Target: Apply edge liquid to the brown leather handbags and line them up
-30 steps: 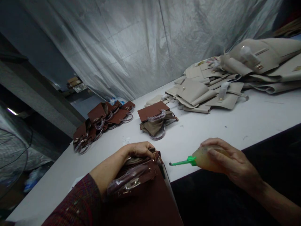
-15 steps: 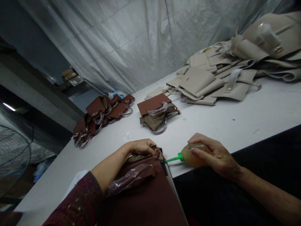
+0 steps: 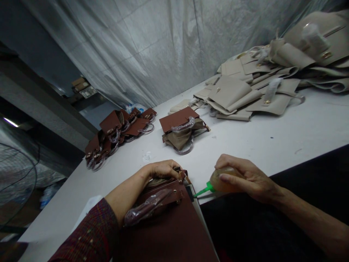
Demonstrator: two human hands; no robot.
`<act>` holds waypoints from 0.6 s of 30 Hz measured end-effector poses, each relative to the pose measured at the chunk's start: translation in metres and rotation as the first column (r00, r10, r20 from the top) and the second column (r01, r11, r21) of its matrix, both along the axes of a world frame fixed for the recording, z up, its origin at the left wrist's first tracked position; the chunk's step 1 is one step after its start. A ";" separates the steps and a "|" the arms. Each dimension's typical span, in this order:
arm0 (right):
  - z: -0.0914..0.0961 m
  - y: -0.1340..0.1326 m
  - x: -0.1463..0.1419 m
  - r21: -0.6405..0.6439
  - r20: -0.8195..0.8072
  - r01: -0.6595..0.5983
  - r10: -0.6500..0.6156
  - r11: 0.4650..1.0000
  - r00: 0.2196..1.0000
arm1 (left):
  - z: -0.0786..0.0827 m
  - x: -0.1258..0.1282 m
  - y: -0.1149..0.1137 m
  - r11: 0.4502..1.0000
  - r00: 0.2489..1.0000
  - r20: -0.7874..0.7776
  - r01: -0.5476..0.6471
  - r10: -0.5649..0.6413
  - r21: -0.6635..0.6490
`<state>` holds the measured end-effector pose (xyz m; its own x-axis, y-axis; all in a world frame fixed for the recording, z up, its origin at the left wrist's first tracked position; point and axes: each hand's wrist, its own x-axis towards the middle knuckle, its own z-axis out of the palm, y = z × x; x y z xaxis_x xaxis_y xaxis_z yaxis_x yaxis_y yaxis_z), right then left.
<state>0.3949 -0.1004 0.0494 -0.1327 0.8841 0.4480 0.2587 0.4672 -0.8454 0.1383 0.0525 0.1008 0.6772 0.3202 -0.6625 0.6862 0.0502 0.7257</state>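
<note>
— Leftward, since a second ago, the bottle and its green nozzle have been brought to the side edge of the brown bag. How is each held?

— The bottle is grasped in the right hand; the bag's top corner is gripped by the left hand, at the near side of the table. Whether the tip is touching cannot be told.

— What could be spoiled?

— The brown face might be smeared, should the bottle be squeezed too hard or the bag be twisted.

— And room?

— Bare tabletop is left beyond the bottle; the table's edge is passed just below it.
</note>
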 end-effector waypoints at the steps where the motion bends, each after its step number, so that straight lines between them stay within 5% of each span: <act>1: 0.000 0.001 0.001 0.011 -0.005 0.008 -0.008 1.000 1.000 | 0.000 0.000 0.000 1.000 1.000 0.004 -0.001 0.001 -0.002; 4: 0.000 0.003 0.002 0.036 -0.026 0.091 -0.090 0.995 0.996 | 0.000 0.001 -0.001 1.000 1.000 0.014 0.000 0.000 0.001; 18: -0.002 -0.016 0.004 -0.001 -0.001 -0.134 0.134 0.991 0.991 | -0.001 -0.001 0.000 1.000 0.999 0.035 -0.001 0.001 0.006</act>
<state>0.3985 -0.1164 0.0471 -0.2498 0.8587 0.4475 0.1925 0.4970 -0.8461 0.1370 0.0520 0.0998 0.6997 0.3248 -0.6364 0.6604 0.0459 0.7495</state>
